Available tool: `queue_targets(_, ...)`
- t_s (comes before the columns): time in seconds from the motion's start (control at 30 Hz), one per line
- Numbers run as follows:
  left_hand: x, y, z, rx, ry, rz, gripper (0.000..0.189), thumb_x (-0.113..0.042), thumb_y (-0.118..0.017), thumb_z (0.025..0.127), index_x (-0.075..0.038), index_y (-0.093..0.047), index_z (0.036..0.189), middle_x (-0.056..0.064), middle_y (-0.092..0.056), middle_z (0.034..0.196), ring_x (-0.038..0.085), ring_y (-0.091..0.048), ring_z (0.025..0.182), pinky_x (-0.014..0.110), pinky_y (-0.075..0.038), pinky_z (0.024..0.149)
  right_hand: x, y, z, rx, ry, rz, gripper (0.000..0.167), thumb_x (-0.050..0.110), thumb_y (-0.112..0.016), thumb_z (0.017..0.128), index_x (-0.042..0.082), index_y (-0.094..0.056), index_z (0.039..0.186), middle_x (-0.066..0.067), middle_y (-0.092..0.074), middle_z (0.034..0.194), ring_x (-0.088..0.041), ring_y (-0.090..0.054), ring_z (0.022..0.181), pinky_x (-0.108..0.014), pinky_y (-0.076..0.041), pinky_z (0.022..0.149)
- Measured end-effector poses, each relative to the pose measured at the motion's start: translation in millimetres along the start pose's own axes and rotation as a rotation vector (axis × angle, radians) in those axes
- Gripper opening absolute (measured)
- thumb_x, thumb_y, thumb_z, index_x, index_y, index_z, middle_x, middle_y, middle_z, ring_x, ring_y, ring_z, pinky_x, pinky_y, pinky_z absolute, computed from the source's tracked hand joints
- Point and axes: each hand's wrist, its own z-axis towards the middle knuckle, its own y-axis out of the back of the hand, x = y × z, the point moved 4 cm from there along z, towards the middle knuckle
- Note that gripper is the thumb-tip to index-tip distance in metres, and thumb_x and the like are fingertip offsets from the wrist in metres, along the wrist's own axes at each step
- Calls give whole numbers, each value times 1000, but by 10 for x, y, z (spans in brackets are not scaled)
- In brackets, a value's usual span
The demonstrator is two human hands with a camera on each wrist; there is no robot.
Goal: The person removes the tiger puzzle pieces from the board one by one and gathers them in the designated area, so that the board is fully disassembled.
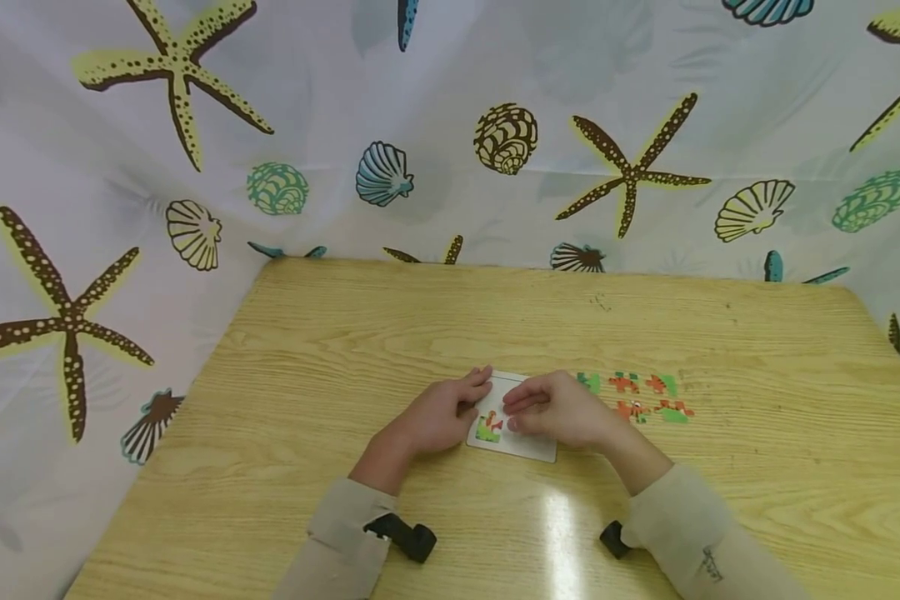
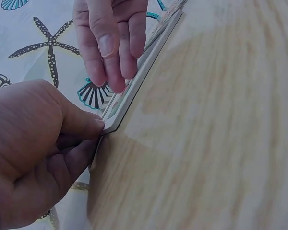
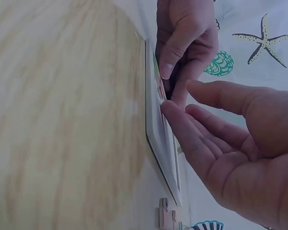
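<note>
A white puzzle tray (image 1: 528, 450) with a raised rim lies flat on the table. Joined jigsaw pieces (image 1: 488, 427) in orange and green fill its lower left corner. My left hand (image 1: 441, 414) holds the tray's left side; in the left wrist view the thumb lies on the rim corner and the other fingers bend beside it. Over the tray's right part, my right hand (image 1: 562, 410) has its fingertips at the tray surface near the joined pieces. Its thumb stands apart from the fingers in the right wrist view, and no piece shows between them.
Several loose jigsaw pieces (image 1: 675, 411), orange and green, lie in two rows to the right of the tray, close to my right wrist. The wooden table (image 1: 345, 333) reaches back to a hanging cloth (image 1: 435, 100) printed with starfish and shells.
</note>
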Motion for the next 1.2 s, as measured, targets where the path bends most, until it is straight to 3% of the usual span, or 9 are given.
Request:
queue_targets(0.1,-1,5,0,1,1,-2,46,-3,-53,102,-2,-46,147,2,-32,162,22,-25,152,42,-28,122,23,-22,11,-4,23,-18,30,10,-70,93,1,-69,121,-13,-73,116,-21,-70,107,-33,-57,91)
queue_targets(0.27,-1,2,-1,-3,0,-5,46,-3,-53,102,-2,-46,147,3,-33,162,22,-25,152,43,-29,122,40,-77,25,45,50,56,30,2,-62,95,-6,-65,124,-21,-69,120,-25,-71,108,-32,-58,89)
queue_targets(0.5,9,3,-8,-8,-2,-3,45,-4,-52,102,-2,-47,147,2,-33,162,22,-26,152,43,-29,122,58,-116,29,50,69,39,27,2,-64,95,-5,-66,121,-19,-70,119,-27,-69,110,-33,-58,90)
queue_targets(1.2,25,18,-34,-3,-23,-20,44,-3,-51,102,-1,-47,146,4,-33,162,24,-26,152,44,-30,121,96,-197,60,-30,54,-46,22,1,-62,94,0,-70,114,-14,-71,113,-19,-71,97,-32,-58,84)
